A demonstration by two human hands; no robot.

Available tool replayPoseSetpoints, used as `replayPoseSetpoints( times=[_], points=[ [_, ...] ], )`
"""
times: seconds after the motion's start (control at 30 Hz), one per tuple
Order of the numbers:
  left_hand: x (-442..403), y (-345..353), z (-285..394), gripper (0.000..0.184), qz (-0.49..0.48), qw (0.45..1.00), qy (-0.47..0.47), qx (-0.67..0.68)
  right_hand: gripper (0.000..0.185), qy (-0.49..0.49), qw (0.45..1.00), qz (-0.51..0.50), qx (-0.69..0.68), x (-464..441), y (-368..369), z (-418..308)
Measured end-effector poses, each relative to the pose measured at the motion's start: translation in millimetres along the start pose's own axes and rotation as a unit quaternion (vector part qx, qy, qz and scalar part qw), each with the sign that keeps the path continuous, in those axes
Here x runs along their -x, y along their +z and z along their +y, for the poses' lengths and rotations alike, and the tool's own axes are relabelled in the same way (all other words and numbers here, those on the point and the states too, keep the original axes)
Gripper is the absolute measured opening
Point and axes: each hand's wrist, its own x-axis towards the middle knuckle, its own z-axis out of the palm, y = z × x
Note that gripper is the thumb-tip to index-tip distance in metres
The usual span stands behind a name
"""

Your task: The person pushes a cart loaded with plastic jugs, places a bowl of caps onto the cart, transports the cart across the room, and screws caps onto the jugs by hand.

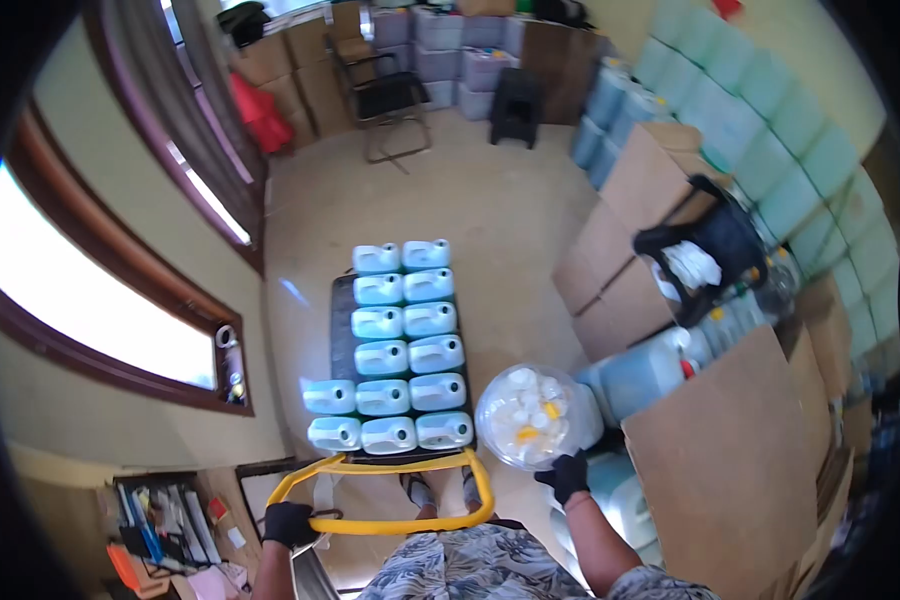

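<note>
My left hand [290, 525], in a black glove, is wrapped round the left side of the yellow trolley handle [400, 526]. My right hand [567, 477], also gloved, has its fingers apart at the near edge of a round clear tub [488, 430]; whether it touches the tub I cannot tell. White and yellow caps [528, 405] lie inside the tub. In front of the handle, the dark trolley bed [343, 320] carries rows of whitish jerrycans [381, 357] with green liquid. Their necks look uncapped, with dark openings.
Large cardboard sheets [730, 450] and bluish containers [645, 375] stand to the right. Behind them, pale green jerrycans [770, 160] are stacked along the wall. A chair [390, 97] and a black stool [516, 105] stand at the back. A window [90, 290] is left; a shelf with files [170, 520] is lower left.
</note>
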Motion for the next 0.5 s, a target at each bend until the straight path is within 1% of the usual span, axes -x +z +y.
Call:
replayPoseSetpoints(
  times=[0.03, 0.07, 0.1, 0.17, 0.23, 0.3, 0.37, 0.43, 0.5],
  points=[
    [1, -10, 3, 0.027, 0.002, 1.000, 0.009, 0.002, 0.067, -0.004, 1.000, -0.014, 0.014, 7, 12, -17],
    [5, -18, 8, 0.027, 0.005, 1.000, -0.011, 0.008, 0.067, -0.001, 0.999, -0.034, 0.023, 17, 25, -35],
    [8, -26, 14, 0.026, 0.015, 1.000, -0.007, 0.027, 0.069, -0.006, 0.999, -0.043, 0.023, 28, 38, -56],
    [6, -25, 19, 0.024, 0.040, 0.997, 0.012, 0.067, 0.072, -0.016, 0.998, -0.060, 0.030, 41, 68, -81],
    [6, -14, 12, 0.024, 0.047, 0.996, 0.007, 0.078, 0.072, -0.022, 0.994, -0.088, 0.063, 51, 102, -101],
    [2, -1, 0, 0.023, 0.055, 0.995, 0.020, 0.086, 0.072, -0.029, 0.990, -0.109, 0.085, 49, 146, -105],
    [1, 9, -13, 0.023, 0.062, 0.993, 0.017, 0.095, 0.074, -0.041, 0.981, -0.157, 0.108, 50, 198, -99],
    [1, 1, -11, 0.023, 0.067, 0.993, 0.024, 0.098, 0.076, -0.045, 0.973, -0.188, 0.126, 43, 251, -99],
    [1, -15, -5, 0.023, 0.053, 0.993, 0.012, 0.105, 0.082, 0.001, 0.970, -0.224, 0.098, 24, 315, -88]
  ],
)
